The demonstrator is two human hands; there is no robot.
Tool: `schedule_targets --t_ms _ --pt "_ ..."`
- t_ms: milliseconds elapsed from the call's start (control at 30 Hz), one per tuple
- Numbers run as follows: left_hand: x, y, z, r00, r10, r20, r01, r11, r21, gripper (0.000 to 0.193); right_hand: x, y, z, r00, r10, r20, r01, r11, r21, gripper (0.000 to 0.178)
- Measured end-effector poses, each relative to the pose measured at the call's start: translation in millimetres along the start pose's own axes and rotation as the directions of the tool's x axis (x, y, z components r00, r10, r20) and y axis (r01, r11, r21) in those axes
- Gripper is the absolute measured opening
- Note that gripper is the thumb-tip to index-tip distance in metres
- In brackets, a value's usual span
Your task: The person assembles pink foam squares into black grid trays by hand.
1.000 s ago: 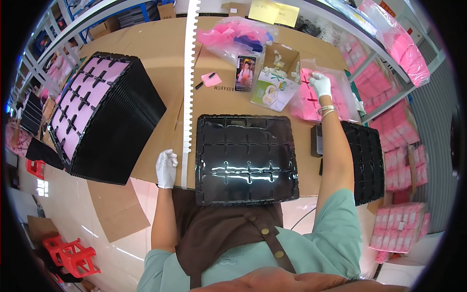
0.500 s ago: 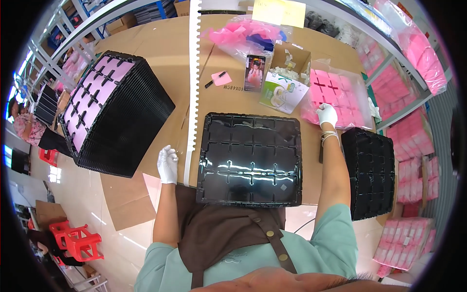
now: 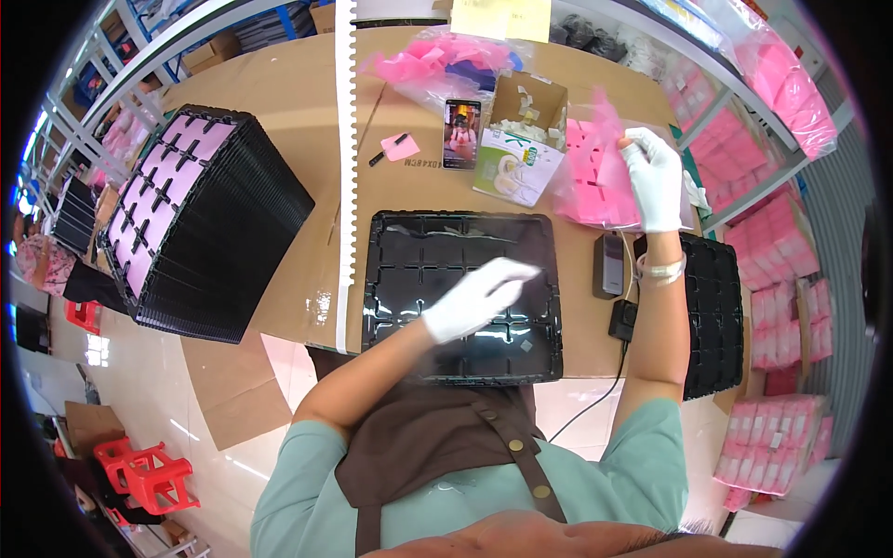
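In front of me lies a black plastic tray with a grid of molded compartments. My left hand, white-gloved and a little blurred, passes over the tray with its fingers stretched out and nothing seen in them. To the right, my gloved right hand pinches a thin pink sheet by its top and raises it. Below that sheet lies a clear-bagged stack of pink sheets with cross-shaped slots.
A tall stack of black trays with pink sheets on top stands left; another black tray stack is at the right. Beyond my tray are a phone and an open carton. A black adapter with cable lies near my right forearm.
My left hand has swung right from beside the tray to over it. My right hand has drawn back and up from the stack, lifting a pink sheet. The view has shifted slightly.
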State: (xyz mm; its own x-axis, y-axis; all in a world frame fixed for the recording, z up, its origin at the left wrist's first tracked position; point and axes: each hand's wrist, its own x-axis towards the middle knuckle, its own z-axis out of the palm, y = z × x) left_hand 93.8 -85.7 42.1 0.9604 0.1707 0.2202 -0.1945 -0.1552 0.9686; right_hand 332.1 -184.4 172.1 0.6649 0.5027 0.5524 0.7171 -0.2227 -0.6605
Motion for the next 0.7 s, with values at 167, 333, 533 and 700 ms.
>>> schedule_targets --t_ms 167,333,533,700 --pt "61 27 2 0.975 -0.223 0.015 0.066 0.225 -0.972 0.063 -70 -71 9 0.868 -0.434 0.241 0.471 0.873 -0.127 0.010" --pt "12 19 -31 0.870 -0.424 -0.251 -0.047 0.437 -0.898 0.027 -115 -30 13 0.981 -0.036 0.192 -0.037 0.930 0.365 0.045" --pt "-49 4 -61 0.575 -0.685 -0.448 0.283 0.680 -0.676 0.034 -191 122 40 0.639 0.489 0.594 -0.769 0.392 0.505 0.064" --pt "-68 -21 -72 0.704 -0.461 -0.540 0.297 0.882 -0.365 0.051 -223 108 59 0.565 0.447 0.693 -0.816 0.182 0.548 0.064"
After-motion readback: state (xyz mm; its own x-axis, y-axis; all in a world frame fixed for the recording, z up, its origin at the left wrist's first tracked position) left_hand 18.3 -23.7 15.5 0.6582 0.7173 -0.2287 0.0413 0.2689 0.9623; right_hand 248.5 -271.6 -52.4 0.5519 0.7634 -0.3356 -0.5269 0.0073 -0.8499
